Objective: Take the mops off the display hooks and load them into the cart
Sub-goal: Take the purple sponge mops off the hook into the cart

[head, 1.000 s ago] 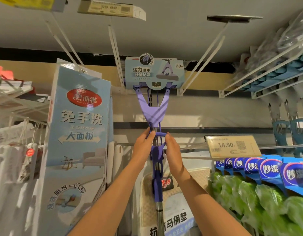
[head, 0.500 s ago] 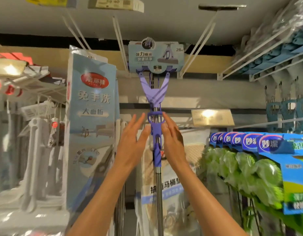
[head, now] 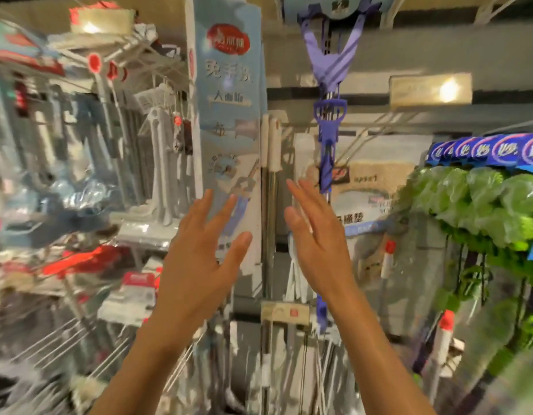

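Observation:
A purple sponge mop [head: 328, 115] hangs from a display hook at the upper middle, its Y-shaped frame at the top and its shaft running down behind my right hand. My left hand [head: 199, 259] is raised with its fingers spread, in front of a tall pale-blue mop box [head: 229, 85]. My right hand [head: 316, 241] is raised beside it, fingers straight, palm turned toward the left. Neither hand touches the mop or holds anything. The picture is blurred by motion. No cart is in view.
White and grey mops [head: 160, 163] hang on wire hooks at the left. Green fluffy mop heads [head: 481, 205] with blue labels fill the right. A packaged mat [head: 379, 187] hangs behind the purple mop. A price tag [head: 430, 89] sits on the shelf rail.
Both hands have let go of the purple mop's shaft and dropped lower, opening wide. The view has tilted down and swung left, so the mop now sits higher and to the right.

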Demonstrator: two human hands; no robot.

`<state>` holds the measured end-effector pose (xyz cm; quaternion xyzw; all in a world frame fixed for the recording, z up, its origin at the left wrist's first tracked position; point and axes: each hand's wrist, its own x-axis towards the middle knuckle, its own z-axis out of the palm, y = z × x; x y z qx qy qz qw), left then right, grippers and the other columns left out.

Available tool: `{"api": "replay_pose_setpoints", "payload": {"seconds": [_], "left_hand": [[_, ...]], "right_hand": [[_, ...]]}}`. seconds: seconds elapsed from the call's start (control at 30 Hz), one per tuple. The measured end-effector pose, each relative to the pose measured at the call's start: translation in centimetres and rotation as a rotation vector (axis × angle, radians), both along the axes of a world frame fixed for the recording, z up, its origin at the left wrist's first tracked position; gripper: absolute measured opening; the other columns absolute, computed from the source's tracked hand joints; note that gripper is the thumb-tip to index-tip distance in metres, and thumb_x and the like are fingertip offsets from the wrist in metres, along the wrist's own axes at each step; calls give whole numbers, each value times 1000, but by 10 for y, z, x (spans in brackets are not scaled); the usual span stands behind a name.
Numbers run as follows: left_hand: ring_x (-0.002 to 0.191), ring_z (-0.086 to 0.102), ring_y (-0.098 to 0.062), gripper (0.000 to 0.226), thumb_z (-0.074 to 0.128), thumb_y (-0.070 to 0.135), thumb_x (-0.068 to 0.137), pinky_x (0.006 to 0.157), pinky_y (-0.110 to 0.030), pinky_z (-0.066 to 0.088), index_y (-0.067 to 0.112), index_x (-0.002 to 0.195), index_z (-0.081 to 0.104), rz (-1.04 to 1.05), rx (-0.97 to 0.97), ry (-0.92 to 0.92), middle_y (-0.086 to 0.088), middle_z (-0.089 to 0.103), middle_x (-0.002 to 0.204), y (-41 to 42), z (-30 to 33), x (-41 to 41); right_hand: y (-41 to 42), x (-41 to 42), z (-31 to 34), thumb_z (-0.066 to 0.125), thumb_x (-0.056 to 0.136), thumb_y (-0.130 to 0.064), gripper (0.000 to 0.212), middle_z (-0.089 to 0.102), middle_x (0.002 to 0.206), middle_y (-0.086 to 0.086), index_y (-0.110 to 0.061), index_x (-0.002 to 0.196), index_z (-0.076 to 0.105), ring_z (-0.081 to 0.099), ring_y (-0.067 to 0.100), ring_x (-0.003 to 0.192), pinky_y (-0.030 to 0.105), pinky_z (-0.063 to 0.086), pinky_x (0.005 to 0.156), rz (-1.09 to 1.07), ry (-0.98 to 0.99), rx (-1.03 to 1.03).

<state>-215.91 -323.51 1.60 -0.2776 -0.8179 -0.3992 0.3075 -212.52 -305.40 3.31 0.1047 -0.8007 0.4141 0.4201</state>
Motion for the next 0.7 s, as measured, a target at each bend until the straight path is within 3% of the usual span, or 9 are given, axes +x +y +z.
{"api": "replay_pose_setpoints", "payload": {"seconds": [0.1, 0.3, 0.5, 0.6, 0.7], "left_hand": [[154, 9, -11, 72, 26, 79, 89, 121, -45, 19, 46, 154, 29, 128, -115, 18, 12, 12, 167, -41, -19, 23], [154, 11, -29, 73, 28, 71, 95, 119, -57, 22, 30, 155, 34, 414, -316, 90, -7, 16, 167, -130, -38, 77], [154, 12, -33, 72, 33, 67, 95, 118, -59, 25, 26, 155, 38, 626, -419, 65, -11, 16, 167, -228, -54, 141], [154, 11, -31, 72, 30, 68, 95, 117, -54, 23, 28, 155, 36, 741, -459, -5, -8, 13, 168, -288, -66, 183], [152, 19, -34, 71, 34, 66, 94, 115, -59, 29, 25, 152, 43, 885, -469, -96, -11, 21, 165, -360, -83, 239]], "right_hand": [[-30, 13, -18, 31, 93, -64, 61, 26, 161, -18, -41, 149, 38, 18, -4, 147, 10, 15, 110, 22, -51, 90], [-109, 42, -47, 29, 94, -70, 64, 20, 163, -19, -42, 151, 34, 14, 1, 151, 40, 28, 120, 78, -71, 205], [-209, 73, -65, 34, 96, -64, 64, 24, 164, -8, -34, 152, 37, 20, 10, 150, 37, 27, 119, 210, -41, 295], [-271, 90, -76, 31, 96, -66, 66, 25, 164, -4, -33, 153, 36, 22, 14, 150, 37, 26, 118, 280, -21, 343], [-352, 116, -89, 33, 97, -65, 67, 29, 163, 2, -27, 151, 42, 24, 18, 150, 39, 27, 119, 421, 22, 376]]}}
